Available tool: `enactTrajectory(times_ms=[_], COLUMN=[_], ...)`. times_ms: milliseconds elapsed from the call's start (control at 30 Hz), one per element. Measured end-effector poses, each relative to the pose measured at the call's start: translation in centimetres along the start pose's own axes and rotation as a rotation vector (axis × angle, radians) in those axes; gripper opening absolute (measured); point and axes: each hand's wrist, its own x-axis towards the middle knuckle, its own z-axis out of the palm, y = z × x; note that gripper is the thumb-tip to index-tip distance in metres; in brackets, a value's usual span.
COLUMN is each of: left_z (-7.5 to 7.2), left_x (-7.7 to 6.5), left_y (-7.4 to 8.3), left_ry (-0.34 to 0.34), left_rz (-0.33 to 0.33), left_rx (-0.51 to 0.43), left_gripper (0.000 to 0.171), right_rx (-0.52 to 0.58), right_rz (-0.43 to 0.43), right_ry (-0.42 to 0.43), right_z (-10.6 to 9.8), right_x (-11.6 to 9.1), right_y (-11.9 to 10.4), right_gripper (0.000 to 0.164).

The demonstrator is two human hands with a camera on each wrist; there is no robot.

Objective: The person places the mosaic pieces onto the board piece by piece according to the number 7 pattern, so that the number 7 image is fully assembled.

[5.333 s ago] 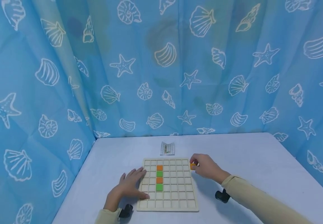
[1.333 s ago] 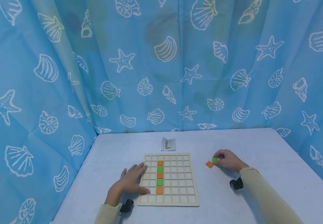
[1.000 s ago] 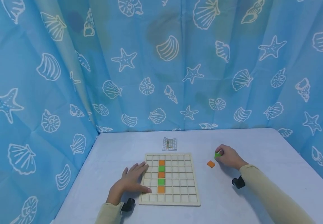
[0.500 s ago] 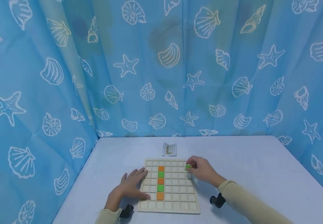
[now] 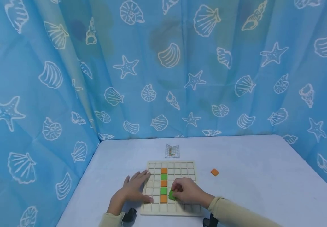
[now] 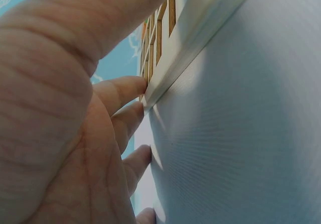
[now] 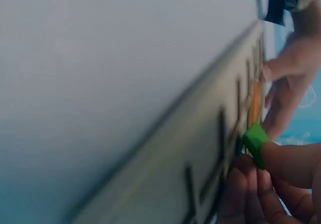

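Note:
A pale wooden grid board (image 5: 155,208) lies on the white table. One of its columns holds orange and green square tiles in turn, the lowest an orange tile (image 5: 163,198). My right hand (image 5: 188,190) pinches a green tile (image 5: 172,195) between thumb and fingers, over the cell just right of that orange one. The right wrist view shows the green tile (image 7: 256,141) tilted, close to the board. My left hand (image 5: 133,189) rests with spread fingers on the board's left edge; in the left wrist view its fingertips (image 6: 138,86) touch the frame.
One loose orange tile (image 5: 214,172) lies on the table right of the board. Behind the board stands a small folded card (image 5: 172,151) printed with a grid. A blue shell-patterned curtain (image 5: 152,78) hangs behind and to the left of the table.
An orange tile was added at the column's bottom. My right hand then picked up a green tile beside the loose orange one and carried it left over the board. My left hand stayed put.

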Motion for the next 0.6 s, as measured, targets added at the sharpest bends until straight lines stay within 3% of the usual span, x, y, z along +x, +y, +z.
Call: enactTrajectory(times_ms=[367,600], left_z=[0.57,0.42], left_x=[-0.31,-0.15], left_y=[0.15,0.11], left_ry=[-0.01,0.013], left_rz=[0.019,0.004], left_rx=[-0.004,0.007], left_gripper=[0.108,0.108], right_rx=[-0.08,0.012], right_rz=[-0.022,0.054], right_ry=[-0.062,-0.084], right_z=[0.86,0.42], right_x=[-0.95,-0.3], right_y=[-0.03,0.22], right_gripper=[0.007,0.009])
